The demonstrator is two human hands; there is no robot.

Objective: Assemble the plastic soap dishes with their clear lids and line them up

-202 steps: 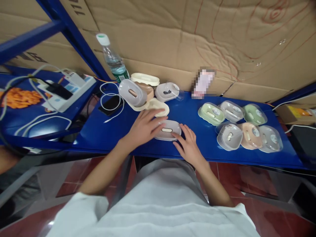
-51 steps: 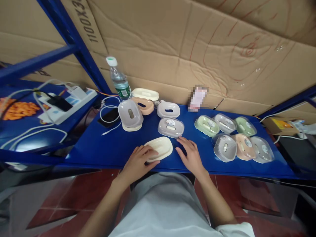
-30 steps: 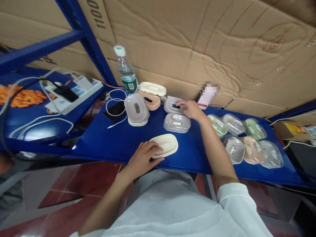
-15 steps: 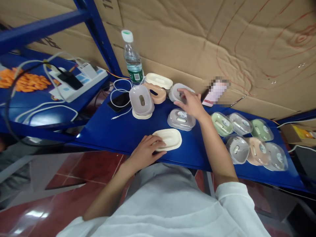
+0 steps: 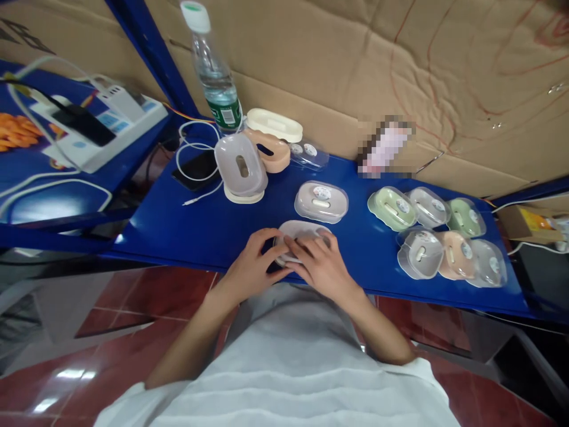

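Note:
At the front edge of the shelf, a pale grey soap dish (image 5: 306, 227) lies between both hands, partly covered by their fingers. My left hand (image 5: 253, 261) grips its left end, fingers curled over the rim and thumb along the near side. My right hand (image 5: 323, 267) is on its right part, fingers bent over the top and into the hollow. The cream tray is hidden from view here. Just behind stands a lidded grey soap dish (image 5: 322, 201) with a round sticker. To the left, a grey soap dish insert (image 5: 242, 166) leans on a cream tray (image 5: 243, 196).
A peach soap dish part (image 5: 278, 161), a cream tray (image 5: 273, 123) and clear lids (image 5: 310, 155) lie at the back. A water bottle (image 5: 216, 77), phone (image 5: 195, 170) and white cable (image 5: 178, 160) are left. Several lidded dishes (image 5: 391, 209) stand right. A pixelated phone (image 5: 386, 148) leans behind.
My right hand has brought the grey soap dish from the back to the front, where the cream tray was. My left hand has stayed there and now grips the grey dish too.

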